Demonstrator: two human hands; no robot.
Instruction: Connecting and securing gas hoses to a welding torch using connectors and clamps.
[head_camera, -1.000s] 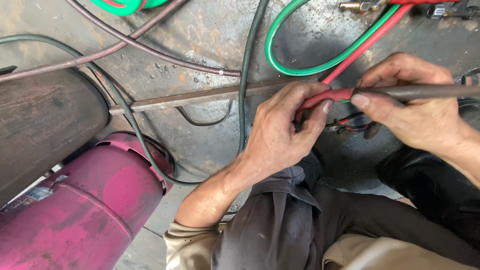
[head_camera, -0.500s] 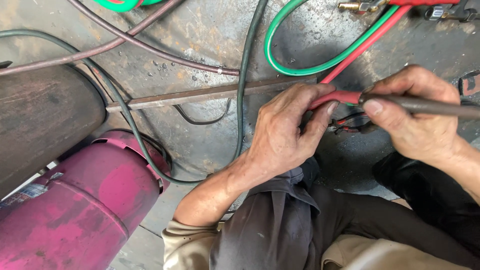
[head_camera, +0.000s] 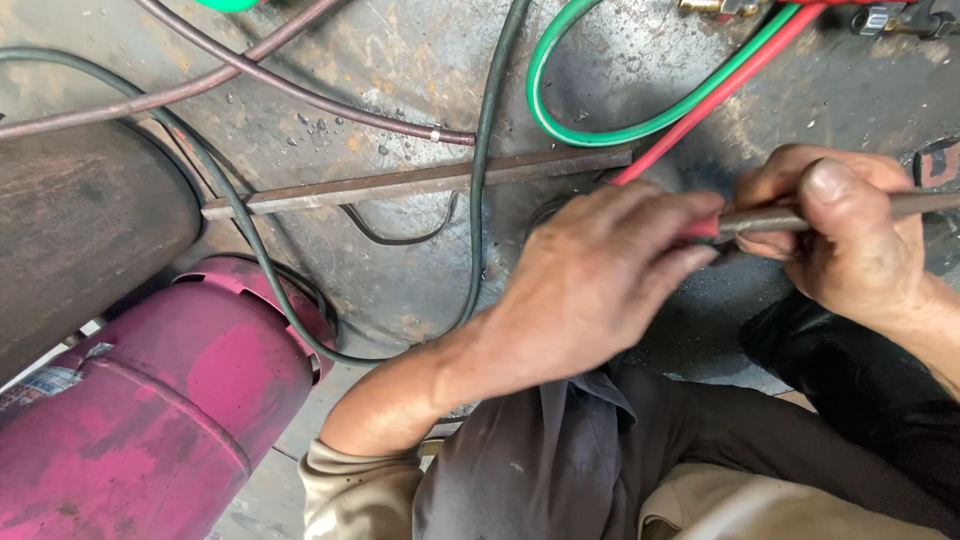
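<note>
Gripping: both hands meet over a dark rod and the end of a red hose, low over a stained metal floor (head_camera: 380, 90).
Left hand (head_camera: 600, 275): it reaches in from the lower middle, fingers curled forward, their tips closed on the red end (head_camera: 700, 228) where hose and rod come together.
Right hand (head_camera: 850, 240): it is wrapped around the dark rod (head_camera: 905, 207), thumb pressed flat along the top, fingers folded under.
Rod: it runs roughly level from the right edge toward the left hand, held just above the floor.
Red hose (head_camera: 730, 95): it comes down at a slant from the top right and passes behind the left hand's fingers; its join with the rod is hidden, so I cannot tell how they fit.
Green hose (head_camera: 560, 125): it loops beside the red one, touching it near the top.
Flat bar (head_camera: 420, 182): a rusty strip lies on the floor, well left of the hands, crossed by a dark cable (head_camera: 480, 200).
Gas cylinder (head_camera: 170, 400): pink and scuffed, it lies at the lower left, beside a large rusty drum (head_camera: 80, 230).
Legs: dark trousers (head_camera: 600, 450) fill the lower middle under the left forearm.
</note>
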